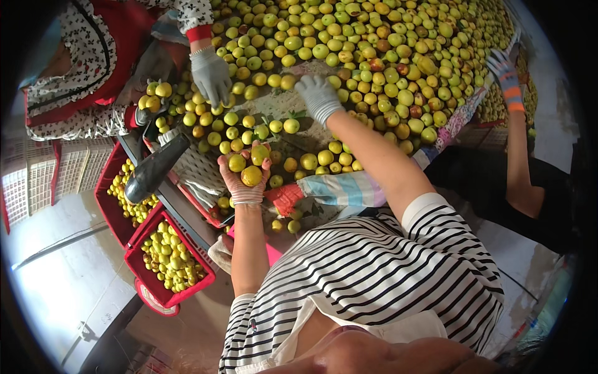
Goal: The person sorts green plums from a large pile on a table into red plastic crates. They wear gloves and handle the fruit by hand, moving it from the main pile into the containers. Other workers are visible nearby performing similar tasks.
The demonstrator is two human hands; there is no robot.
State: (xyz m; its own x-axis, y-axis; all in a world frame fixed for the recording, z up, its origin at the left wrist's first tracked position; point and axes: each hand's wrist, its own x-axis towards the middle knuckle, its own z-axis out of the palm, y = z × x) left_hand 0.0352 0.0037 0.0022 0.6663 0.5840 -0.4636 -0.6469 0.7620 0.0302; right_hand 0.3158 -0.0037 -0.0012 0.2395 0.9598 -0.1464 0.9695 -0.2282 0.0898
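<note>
My left hand [243, 187], in a glove with a ribbed cuff, is turned palm up. Three yellow-green jujubes [251, 176] show in its cupped fingers. My right hand [319, 99], in a grey knit glove, reaches over the sorting surface [275, 104], its fingers curled and slightly blurred. A loose jujube [288, 82] lies right at those fingertips; whether the hand grips any fruit is hidden. Beyond it spreads a large heap of jujubes [373, 61], mostly green and yellow, some with brown patches. Several more lie between my hands, around a few green leaves [295, 114].
Across on the left, a co-worker's gloved hand [210, 77] touches fruit; their other hand holds several jujubes. Another person's gloved hand [505, 77] rests at the heap's right edge. Red crates [205, 283] of jujubes, a dark chute [156, 168] and rolled striped cloth [343, 189] stand close by.
</note>
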